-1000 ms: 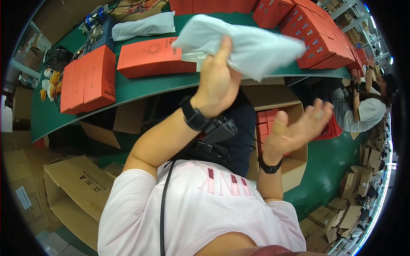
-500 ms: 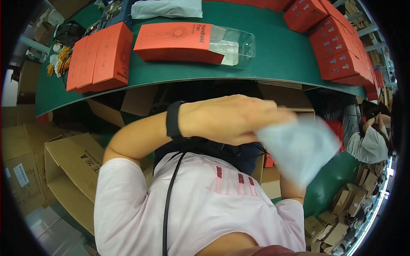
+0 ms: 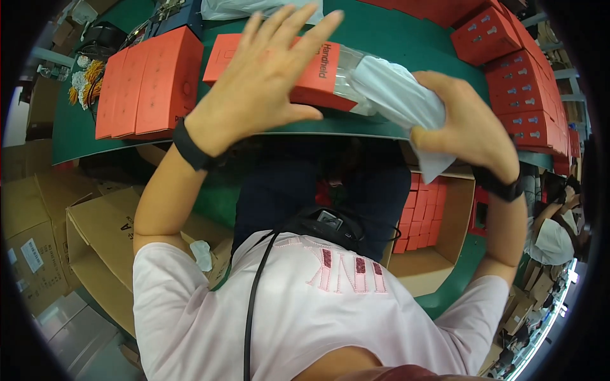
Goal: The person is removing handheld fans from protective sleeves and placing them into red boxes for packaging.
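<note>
A red fan box [image 3: 316, 75] lies on its side on the green table, with a clear plastic tray [image 3: 345, 71] sticking out of its right end. Above the box my left hand [image 3: 259, 76] is spread flat with its fingers apart, partly hiding it; whether it touches the box I cannot tell. My right hand [image 3: 467, 117] grips a white plastic-wrapped item [image 3: 397, 92] between thumb and fingers. The far end of this wrapped item overlaps the clear tray. What lies inside the wrapping does not show.
Red boxes [image 3: 149, 82] stand upright at the left, and more red boxes [image 3: 518, 89] are stacked at the right. A white plastic bag [image 3: 238, 7] lies at the back. Below the table edge are an open carton [image 3: 438, 270] of small red boxes and brown cartons [image 3: 101, 244].
My left hand has moved up from before my chest to above the red box and opened. My right hand has brought the white wrapped item up to the clear tray. A white scrap now shows on the left carton.
</note>
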The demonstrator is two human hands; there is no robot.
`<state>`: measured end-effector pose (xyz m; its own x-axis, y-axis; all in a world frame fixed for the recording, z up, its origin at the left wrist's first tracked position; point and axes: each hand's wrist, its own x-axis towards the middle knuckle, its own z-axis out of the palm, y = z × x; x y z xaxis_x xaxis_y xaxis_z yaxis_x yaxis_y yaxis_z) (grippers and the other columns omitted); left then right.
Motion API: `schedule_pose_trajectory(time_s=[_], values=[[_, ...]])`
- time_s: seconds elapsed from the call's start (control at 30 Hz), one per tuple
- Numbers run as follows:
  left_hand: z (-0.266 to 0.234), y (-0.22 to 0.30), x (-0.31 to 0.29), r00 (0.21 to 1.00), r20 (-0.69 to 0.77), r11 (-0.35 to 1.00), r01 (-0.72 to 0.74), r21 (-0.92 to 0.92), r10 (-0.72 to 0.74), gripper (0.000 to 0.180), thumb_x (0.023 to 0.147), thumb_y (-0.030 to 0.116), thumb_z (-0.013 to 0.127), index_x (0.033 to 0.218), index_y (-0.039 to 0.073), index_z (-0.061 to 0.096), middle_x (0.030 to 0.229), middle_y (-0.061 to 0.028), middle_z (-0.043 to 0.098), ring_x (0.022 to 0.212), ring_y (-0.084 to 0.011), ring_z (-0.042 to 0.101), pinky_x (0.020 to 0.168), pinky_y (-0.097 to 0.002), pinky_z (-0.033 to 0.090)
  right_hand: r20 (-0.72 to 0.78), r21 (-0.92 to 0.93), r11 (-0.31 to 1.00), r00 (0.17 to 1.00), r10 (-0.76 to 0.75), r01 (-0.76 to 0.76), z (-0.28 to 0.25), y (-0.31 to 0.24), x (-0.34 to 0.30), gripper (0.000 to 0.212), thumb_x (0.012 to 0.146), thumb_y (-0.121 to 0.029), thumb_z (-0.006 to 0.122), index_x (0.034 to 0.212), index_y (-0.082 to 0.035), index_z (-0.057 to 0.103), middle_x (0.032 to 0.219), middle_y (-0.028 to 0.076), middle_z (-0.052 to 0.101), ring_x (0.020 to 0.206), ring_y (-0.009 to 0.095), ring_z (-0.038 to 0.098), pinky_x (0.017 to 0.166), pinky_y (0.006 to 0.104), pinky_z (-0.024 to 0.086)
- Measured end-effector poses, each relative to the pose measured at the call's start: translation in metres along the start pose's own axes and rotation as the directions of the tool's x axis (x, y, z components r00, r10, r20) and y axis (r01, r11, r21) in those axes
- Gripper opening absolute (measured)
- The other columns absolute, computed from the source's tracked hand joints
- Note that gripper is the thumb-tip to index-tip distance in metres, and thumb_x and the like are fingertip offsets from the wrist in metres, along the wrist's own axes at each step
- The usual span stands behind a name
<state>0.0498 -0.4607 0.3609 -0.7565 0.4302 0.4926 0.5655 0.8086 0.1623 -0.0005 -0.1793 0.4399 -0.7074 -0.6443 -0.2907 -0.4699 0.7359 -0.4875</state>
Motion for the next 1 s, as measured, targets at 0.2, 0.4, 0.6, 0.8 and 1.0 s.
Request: schedule_pose_trajectory(time_s=[0.2,0.4,0.6,0.8,1.0], values=[[0.031,-0.021,-0.012,0.977,0.166,0.991,0.134,-0.004,-0.132,0.095,0.068,0.035,0.091,0.148,0.01,0.046,0.14,-0.0127,0.053,0.135,-0.0326,0.046,0.116,-0.0651,0.028,0.148,-0.364,0.916,0.982,-0.119,0.166,-0.005,-0.006,0.065,0.061,0.066,-0.027,0.072,0.114,0.01,0.064,0.099,0.024,0.067,0.097,0.041,0.066,0.088,0.0414,0.053],[0.032,-0.022,-0.012,0.978,0.154,0.989,0.145,-0.005,-0.142,0.092,0.069,0.034,0.09,0.147,0.009,0.048,0.138,-0.0121,0.055,0.132,-0.0325,0.049,0.116,-0.0641,0.029,-0.077,0.063,0.989,0.988,-0.131,0.135,0.012,0.012,0.085,0.047,0.072,-0.026,0.07,0.104,0.008,0.066,0.081,0.02,0.068,0.069,0.034,0.062,0.07,0.0367,0.054],[0.033,-0.023,-0.011,0.977,0.156,0.988,0.152,-0.01,-0.148,0.092,0.069,0.035,0.091,0.147,0.009,0.049,0.137,-0.0113,0.055,0.132,-0.0325,0.049,0.116,-0.0639,0.029,-0.09,-0.07,0.997,0.996,0.028,-0.034,0.014,-0.003,0.086,0.039,0.077,-0.029,0.066,0.079,0.01,0.064,0.064,0.015,0.059,0.058,0.02,0.056,0.058,0.0353,0.048],[0.029,-0.03,-0.013,0.982,0.131,0.99,0.138,-0.032,-0.132,0.092,0.068,0.035,0.091,0.147,0.013,0.05,0.137,-0.0101,0.056,0.132,-0.032,0.049,0.116,-0.0634,0.03,0.014,-0.072,0.984,0.986,0.165,-0.164,-0.006,0.041,0.058,0.043,0.079,-0.033,0.065,0.081,0.011,0.065,0.062,0.012,0.055,0.06,0.015,0.054,0.057,0.035,0.047],[0.031,-0.029,-0.012,0.981,0.143,0.99,0.137,-0.026,-0.132,0.091,0.068,0.035,0.091,0.147,0.015,0.05,0.136,-0.0097,0.057,0.131,-0.0319,0.049,0.116,-0.0628,0.031,-0.02,0.086,0.982,0.985,0.171,-0.168,-0.018,0.036,0.05,0.04,0.083,-0.028,0.068,0.085,0.012,0.067,0.069,0.006,0.063,0.061,0.01,0.057,0.057,0.0294,0.048]])
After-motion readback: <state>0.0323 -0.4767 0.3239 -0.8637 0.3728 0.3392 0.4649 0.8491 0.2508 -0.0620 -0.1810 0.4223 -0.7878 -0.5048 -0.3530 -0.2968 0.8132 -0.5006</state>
